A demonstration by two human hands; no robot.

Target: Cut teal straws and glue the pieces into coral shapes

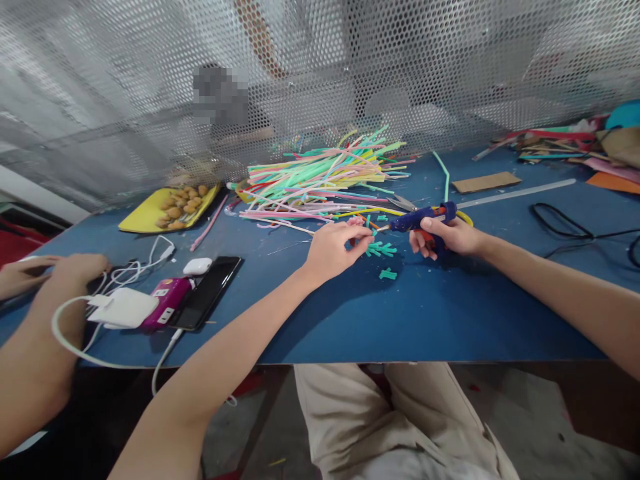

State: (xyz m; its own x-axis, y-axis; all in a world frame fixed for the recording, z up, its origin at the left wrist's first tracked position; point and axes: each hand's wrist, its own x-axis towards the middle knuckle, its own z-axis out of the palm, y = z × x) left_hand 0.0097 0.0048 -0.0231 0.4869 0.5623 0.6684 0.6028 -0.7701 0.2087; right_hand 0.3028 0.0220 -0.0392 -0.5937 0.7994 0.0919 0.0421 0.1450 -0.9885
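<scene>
My right hand (443, 235) is wrapped round a blue hot glue gun (407, 221) whose nozzle points left. My left hand (336, 250) pinches a small teal piece of pipe cleaner (375, 233) right at the nozzle tip; the fingers hide part of it. Just under the fingertips lies a branched teal pipe cleaner shape (381, 249). Closer to me are a few short cut teal pieces (387, 274). Behind the glue gun, partly covered, is a pair of scissors (401, 203). A long translucent glue stick (520, 192) extends rightward behind the gun.
A heap of pastel pipe cleaners (320, 173) lies against the perforated metal screen (310, 87). Leftward are a phone (207, 293), a white charger (127, 307) with cables, and a yellow tray (143, 212) of brown lumps. Another person's hand (75, 270) rests far left. A black cable (565, 230) lies right.
</scene>
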